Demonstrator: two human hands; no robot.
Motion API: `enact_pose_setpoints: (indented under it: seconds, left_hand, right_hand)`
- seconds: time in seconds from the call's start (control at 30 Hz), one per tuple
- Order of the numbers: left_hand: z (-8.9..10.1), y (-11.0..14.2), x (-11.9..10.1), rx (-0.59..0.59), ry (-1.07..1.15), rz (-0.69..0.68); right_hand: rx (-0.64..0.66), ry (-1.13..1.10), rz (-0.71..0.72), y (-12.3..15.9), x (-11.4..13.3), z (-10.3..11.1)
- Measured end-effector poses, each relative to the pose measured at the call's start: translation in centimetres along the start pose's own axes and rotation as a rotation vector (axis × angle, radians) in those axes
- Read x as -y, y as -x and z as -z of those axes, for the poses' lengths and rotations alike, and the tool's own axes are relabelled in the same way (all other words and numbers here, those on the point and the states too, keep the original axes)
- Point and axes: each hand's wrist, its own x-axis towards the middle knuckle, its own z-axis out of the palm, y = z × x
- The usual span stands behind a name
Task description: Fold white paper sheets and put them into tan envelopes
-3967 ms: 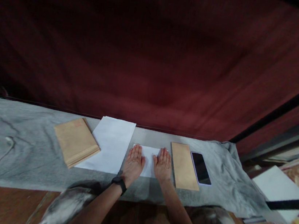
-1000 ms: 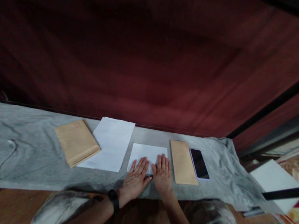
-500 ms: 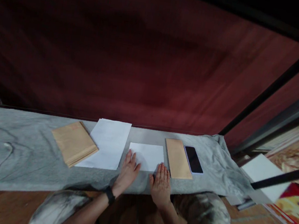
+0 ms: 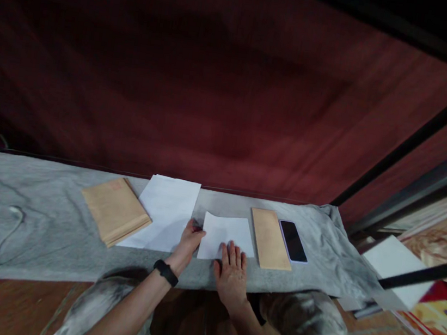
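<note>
A folded white sheet of paper (image 4: 227,231) lies on the grey cloth in front of me. Its left edge is pinched and slightly lifted by my left hand (image 4: 188,245), which wears a black wristband. My right hand (image 4: 232,273) rests flat on the lower part of the sheet, fingers spread. Left of the sheet lie larger white sheets of paper (image 4: 168,210). A stack of brown paper envelopes (image 4: 115,208) overlaps their corner. To the right of the folded sheet is a single brown envelope (image 4: 270,239), with a phone (image 4: 293,241) beside it.
The grey cloth (image 4: 44,243) covers a long narrow bench, with a pale cord (image 4: 9,227) at its left. A dark red wall (image 4: 215,106) stands behind. At the right are a black metal bar (image 4: 427,274), a white panel (image 4: 396,261) and a red and yellow box (image 4: 442,320).
My left hand has gone from lying flat on the sheet to pinching its left edge, which has risen a little. My right hand has shifted left along the sheet.
</note>
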Motion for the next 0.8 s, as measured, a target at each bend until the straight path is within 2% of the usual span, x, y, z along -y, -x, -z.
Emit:
enact_pose_setpoints:
  seconds: [0.17, 0.27, 0.37, 0.5, 0.57, 0.63, 0.7, 0.8]
  left_hand:
    - [-0.9, 0.5, -1.2, 0.116, 0.123, 0.082]
    - [-1.2, 0.2, -2.3, 0.173, 0.179, 0.123]
    - [-1.4, 0.0, -3.1, 0.215, 0.252, 0.187]
    - [-1.9, 0.6, -2.5, 0.083, 0.148, 0.211]
    - [-2.2, 1.0, -1.7, 0.115, 0.152, 0.200]
    - [-2.4, 1.1, -1.0, 0.183, 0.203, 0.148]
    - [-2.3, 0.9, -0.4, 0.204, 0.215, 0.061]
    - [-1.6, -0.2, 0.3, 0.146, 0.074, -0.071]
  right_hand:
    - [0.032, 0.003, -0.002, -1.5, 0.8, 0.5]
    - [0.050, -0.067, -0.045, -3.2, 1.0, 1.9]
    - [-0.023, -0.404, -0.161, -5.4, 0.5, 4.1]
    - [-0.143, -1.083, -0.380, -7.5, -0.5, 6.0]
    - [-0.173, -1.299, -0.480, -7.6, -1.0, 5.8]
    - [-0.174, -1.415, -0.541, -7.1, -1.6, 4.7]
    - [-0.122, -1.469, -0.589, -6.1, -2.2, 3.2]
    - [0.032, -1.490, -0.642, -4.2, -3.1, 1.3]
